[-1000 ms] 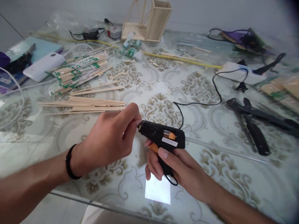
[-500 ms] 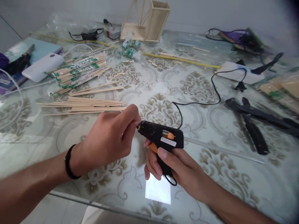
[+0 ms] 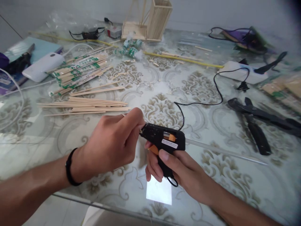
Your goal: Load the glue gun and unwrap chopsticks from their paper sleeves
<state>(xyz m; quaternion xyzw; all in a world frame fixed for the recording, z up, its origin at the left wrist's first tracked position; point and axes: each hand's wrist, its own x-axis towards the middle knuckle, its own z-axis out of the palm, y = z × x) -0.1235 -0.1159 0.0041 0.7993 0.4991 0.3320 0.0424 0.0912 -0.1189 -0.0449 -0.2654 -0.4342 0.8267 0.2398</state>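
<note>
My right hand (image 3: 174,166) is wrapped round the handle of a black glue gun (image 3: 154,133) with an orange trigger. A clear glue stick (image 3: 225,153) runs out of the gun's back end, and its nose points left. At that nose my left hand (image 3: 117,138) is closed, thumb and fingers pinched together at the tip. Whatever the pinch holds is hidden by the fingers. Behind my left hand lies a row of loose wooden sticks (image 3: 98,104). Packs of chopsticks in clear and green wrappers (image 3: 80,70) lie farther back.
Pliers (image 3: 255,125) lie at the right, near a white power strip (image 3: 244,72). A structure built of sticks (image 3: 158,22) stands at the back. The gun's black cord (image 3: 199,104) curves across the patterned table (image 3: 131,201). Scissors (image 3: 21,61) rest at the left.
My left hand has shifted slightly right and down, still pinched at the gun's nose. The glue gun and my right hand have hardly moved.
</note>
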